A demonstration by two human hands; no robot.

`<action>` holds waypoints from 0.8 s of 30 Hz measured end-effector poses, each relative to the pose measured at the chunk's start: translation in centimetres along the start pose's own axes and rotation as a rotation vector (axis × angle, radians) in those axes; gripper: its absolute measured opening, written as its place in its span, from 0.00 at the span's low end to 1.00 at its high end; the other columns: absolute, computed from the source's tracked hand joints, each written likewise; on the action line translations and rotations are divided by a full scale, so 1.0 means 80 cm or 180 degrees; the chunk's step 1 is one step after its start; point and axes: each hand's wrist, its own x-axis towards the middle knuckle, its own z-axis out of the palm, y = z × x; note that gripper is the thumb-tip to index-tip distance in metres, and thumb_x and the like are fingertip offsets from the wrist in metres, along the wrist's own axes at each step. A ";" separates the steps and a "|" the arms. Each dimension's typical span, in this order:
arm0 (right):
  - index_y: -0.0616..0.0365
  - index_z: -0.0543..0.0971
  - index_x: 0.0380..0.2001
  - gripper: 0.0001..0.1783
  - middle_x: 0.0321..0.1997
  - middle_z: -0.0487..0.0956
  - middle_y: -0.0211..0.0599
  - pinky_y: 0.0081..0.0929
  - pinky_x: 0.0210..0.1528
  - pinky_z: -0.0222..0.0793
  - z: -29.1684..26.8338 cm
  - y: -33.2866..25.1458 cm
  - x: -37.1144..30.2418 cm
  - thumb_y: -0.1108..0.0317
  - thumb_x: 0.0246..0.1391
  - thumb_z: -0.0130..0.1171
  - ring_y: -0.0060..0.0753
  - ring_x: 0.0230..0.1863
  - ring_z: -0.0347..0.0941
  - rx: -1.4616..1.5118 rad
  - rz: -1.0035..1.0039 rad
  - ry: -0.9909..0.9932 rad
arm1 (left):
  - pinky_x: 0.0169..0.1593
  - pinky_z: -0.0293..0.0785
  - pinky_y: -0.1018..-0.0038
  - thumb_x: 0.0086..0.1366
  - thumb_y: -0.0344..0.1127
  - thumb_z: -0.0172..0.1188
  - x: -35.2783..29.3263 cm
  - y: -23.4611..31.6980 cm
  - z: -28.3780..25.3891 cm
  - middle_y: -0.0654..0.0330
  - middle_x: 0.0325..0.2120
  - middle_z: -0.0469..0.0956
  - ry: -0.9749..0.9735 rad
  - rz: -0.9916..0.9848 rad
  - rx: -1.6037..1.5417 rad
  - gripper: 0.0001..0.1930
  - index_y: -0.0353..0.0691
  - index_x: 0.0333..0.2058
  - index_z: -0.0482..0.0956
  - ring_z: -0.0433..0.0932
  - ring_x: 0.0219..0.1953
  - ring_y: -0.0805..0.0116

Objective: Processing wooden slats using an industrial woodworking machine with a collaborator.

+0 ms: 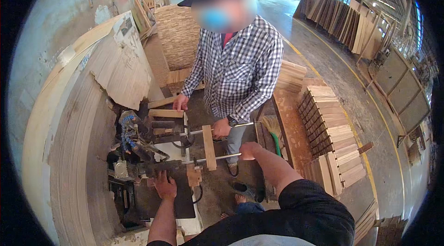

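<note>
My left hand (165, 186) lies with fingers spread at the edge of a dark machine table (180, 202), beside the machine's dark body. My right hand (249, 150) is closed at the outer end of the nearer metal rod (222, 157). A second metal rod (199, 131) runs roughly parallel, farther off. Across both rods lies a pale wooden board (209, 146). A small wood block (194, 175) sits under the nearer rod, by the table. Part of my right hand's grip is hidden from view.
Opposite stands a co-worker in a checked shirt (240, 63), one hand on a wood strip (165, 113), the other near the far rod. The machine (134, 130) has blue hoses. Stacked wood pieces (335, 139) stand at the right, with a broom (273, 128). Large panels (88, 130) lean at left.
</note>
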 end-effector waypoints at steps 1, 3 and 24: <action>0.59 0.83 0.43 0.26 0.50 0.81 0.49 0.47 0.54 0.74 0.000 0.001 0.001 0.49 0.55 0.53 0.53 0.53 0.77 -0.0001 0.0007 -0.0075 | 0.72 0.46 0.49 0.66 0.39 0.53 0.000 -0.002 0.002 0.48 0.62 0.65 0.0110 0.0082 -0.0046 0.25 0.40 0.61 0.67 0.62 0.65 0.48; 0.59 0.83 0.43 0.25 0.50 0.81 0.49 0.47 0.54 0.74 0.000 0.001 0.004 0.49 0.55 0.53 0.53 0.53 0.77 -0.0043 0.0013 -0.0025 | 0.72 0.46 0.49 0.65 0.39 0.54 0.002 -0.004 0.006 0.48 0.62 0.64 0.0078 0.0004 -0.0092 0.25 0.40 0.61 0.67 0.62 0.65 0.47; 0.56 0.82 0.43 0.26 0.48 0.81 0.48 0.48 0.54 0.73 0.008 0.005 0.009 0.46 0.56 0.52 0.54 0.52 0.77 -0.0049 -0.0022 -0.0078 | 0.71 0.48 0.49 0.63 0.38 0.55 0.002 -0.006 0.013 0.48 0.63 0.65 0.0030 -0.0125 -0.0213 0.26 0.40 0.60 0.68 0.62 0.65 0.46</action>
